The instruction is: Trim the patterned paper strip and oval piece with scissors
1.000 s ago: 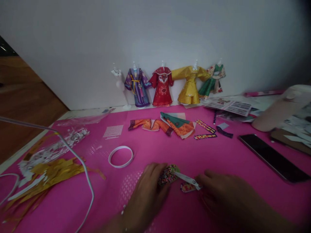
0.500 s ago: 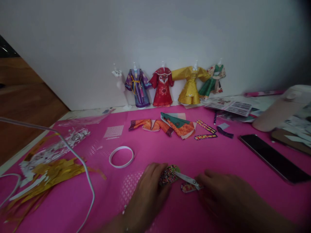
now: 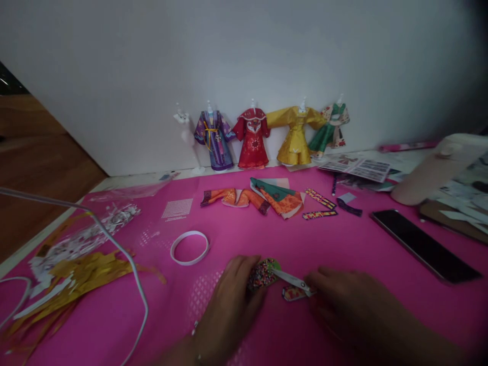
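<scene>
My left hand (image 3: 229, 300) pinches a small piece covered in multicoloured speckles (image 3: 261, 275), with a green patch at its far edge, between thumb and fingers. Closed around the handles of a pair of scissors (image 3: 290, 279) is my right hand (image 3: 348, 300). The scissor blades point left and their tip meets the speckled piece near the green patch. Beneath the scissors lies a small patterned strip (image 3: 290, 294) with a dark border. Most of the scissor handles are hidden by my right fingers.
Doll dresses on stands, among them a red dress (image 3: 253, 140), line the wall. Orange and green doll clothes (image 3: 280, 199) lie mid-table. A white ring (image 3: 189, 263), a phone (image 3: 423, 245), a bottle (image 3: 423, 175), a white cable (image 3: 129, 256) and golden fabric scraps (image 3: 84, 272) surround my hands.
The view has shifted slightly, moving the background a little left. Both hands keep nearly the same pose, with the scissor tip still at the speckled piece.
</scene>
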`<move>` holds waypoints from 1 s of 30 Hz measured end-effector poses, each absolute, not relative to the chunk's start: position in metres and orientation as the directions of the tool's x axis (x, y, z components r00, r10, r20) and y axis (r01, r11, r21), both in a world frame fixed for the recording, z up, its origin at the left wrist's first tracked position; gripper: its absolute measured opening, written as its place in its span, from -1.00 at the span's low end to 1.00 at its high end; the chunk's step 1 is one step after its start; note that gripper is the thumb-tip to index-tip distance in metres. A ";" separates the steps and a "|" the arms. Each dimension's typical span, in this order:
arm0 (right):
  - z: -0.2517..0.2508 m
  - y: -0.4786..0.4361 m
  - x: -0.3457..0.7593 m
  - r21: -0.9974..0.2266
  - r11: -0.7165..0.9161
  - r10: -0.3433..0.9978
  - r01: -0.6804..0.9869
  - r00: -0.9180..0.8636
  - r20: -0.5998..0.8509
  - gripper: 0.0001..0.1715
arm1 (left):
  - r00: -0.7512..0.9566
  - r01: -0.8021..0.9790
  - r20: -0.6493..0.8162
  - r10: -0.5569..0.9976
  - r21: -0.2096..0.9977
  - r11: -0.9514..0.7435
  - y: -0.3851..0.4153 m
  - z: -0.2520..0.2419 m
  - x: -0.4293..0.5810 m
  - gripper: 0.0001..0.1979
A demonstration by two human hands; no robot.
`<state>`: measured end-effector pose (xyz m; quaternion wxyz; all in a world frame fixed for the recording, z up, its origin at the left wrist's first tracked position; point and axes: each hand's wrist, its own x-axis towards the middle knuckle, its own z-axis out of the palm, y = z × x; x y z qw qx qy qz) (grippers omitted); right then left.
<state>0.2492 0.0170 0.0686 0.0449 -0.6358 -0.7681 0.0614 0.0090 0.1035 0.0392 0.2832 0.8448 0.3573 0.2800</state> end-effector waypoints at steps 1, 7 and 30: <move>0.070 0.017 0.249 -0.150 0.182 0.983 0.972 -0.185 -0.007 -0.75 | 0.585 0.449 0.272 0.764 0.676 -0.585 0.104 0.039 0.009 -0.54; 0.080 0.007 0.261 -0.175 0.164 0.984 0.971 -0.174 -0.042 -0.75 | 0.581 0.471 0.325 0.746 0.613 -0.634 0.109 0.039 0.006 -0.55; 0.081 -0.017 0.280 -0.189 0.197 0.975 0.962 -0.212 -0.063 -0.55 | 0.944 0.207 0.155 0.290 0.406 -0.890 0.093 0.074 0.017 -0.57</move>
